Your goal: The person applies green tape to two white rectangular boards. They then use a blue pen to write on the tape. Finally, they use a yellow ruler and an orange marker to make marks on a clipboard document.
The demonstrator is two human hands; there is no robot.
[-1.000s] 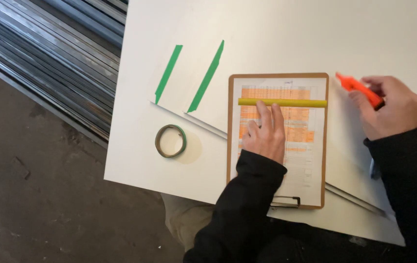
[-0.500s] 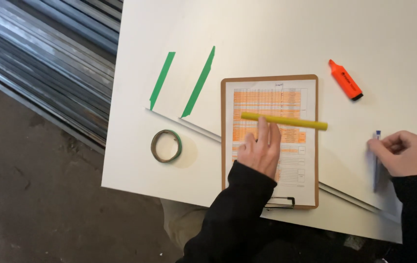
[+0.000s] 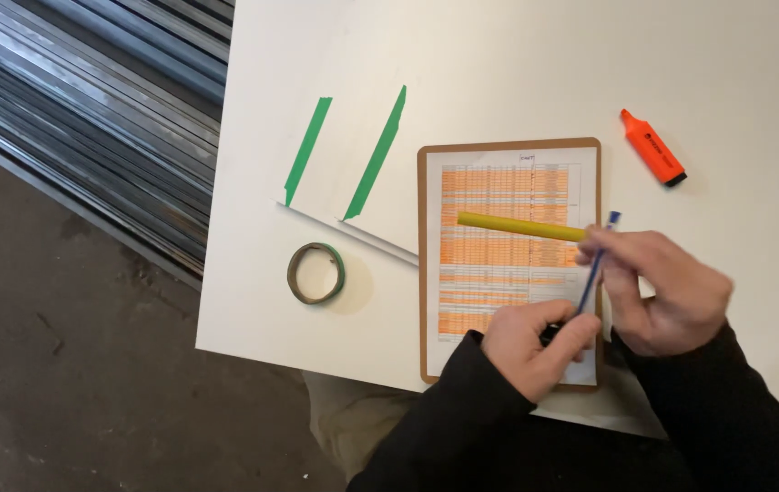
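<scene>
Head view, near to far. Nearest the person, two black sleeves lead to the hands, which meet over the lower right corner of a brown clipboard [image 3: 424, 264]. The left hand [image 3: 535, 346] is curled shut around the lower end of a blue pen [image 3: 595, 264], and the right hand [image 3: 667, 287] pinches the pen's shaft higher up, so the pen is held between both hands, slanting up and away above the board; the two-handed grip suggests its end is being pulled or twisted rather than used for writing. The clipboard lies flat on a white table [image 3: 517, 73] and carries a printed sheet [image 3: 498, 273] with orange-shaded rows. A yellow stick [image 3: 521, 227], probably a marker or ruler, lies across the sheet, roughly along one row, as if marking a line. Left of the board sits a roll of green tape [image 3: 315, 272], lying flat. Beyond it, two strips of green tape [image 3: 373, 155] are stuck to the tabletop, holding the edge of a white sheet. Farther right, well apart from the hands, lies an orange highlighter [image 3: 653, 148]. Metal bars [image 3: 89, 118] lie stacked beside the table.
</scene>
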